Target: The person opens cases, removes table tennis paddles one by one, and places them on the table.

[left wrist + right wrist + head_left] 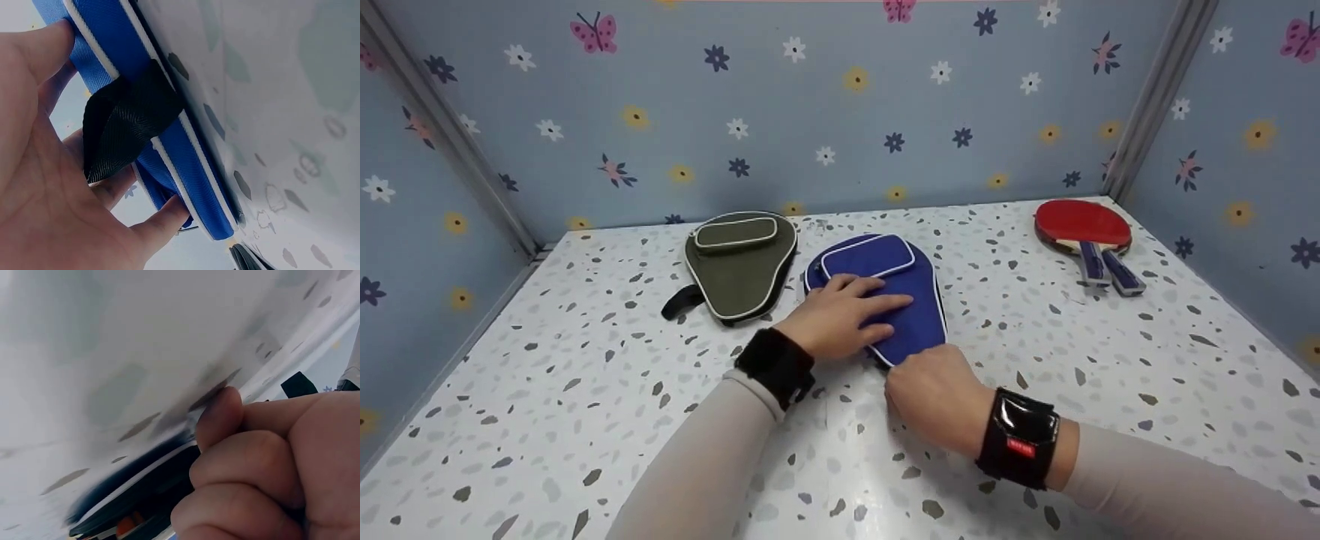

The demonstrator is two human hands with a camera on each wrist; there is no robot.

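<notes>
two paddle-shaped fabric cases lie on the speckled table [585,390]: a blue case [911,315] with white piping, an olive case [739,270] left of it, and two red-faced paddles [1084,229] right of it; left hand [840,315] presses flat on the blue case, right hand [934,394] pinches its narrow end

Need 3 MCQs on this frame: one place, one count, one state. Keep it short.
1. Where are the paddles?
A. far right corner of the table
B. inside the green case
C. under the left hand

2. How many paddle cases lie on the table?
A. one
B. two
C. four

3. What is the left hand doing?
A. hanging idle
B. lying flat on the blue case
C. gripping a paddle

Answers:
1 A, the red paddles lie near the right wall.
2 B, a green case and a blue case.
3 B, its fingers stretch across the blue case, while the right hand pinches at the case's near end.
</notes>
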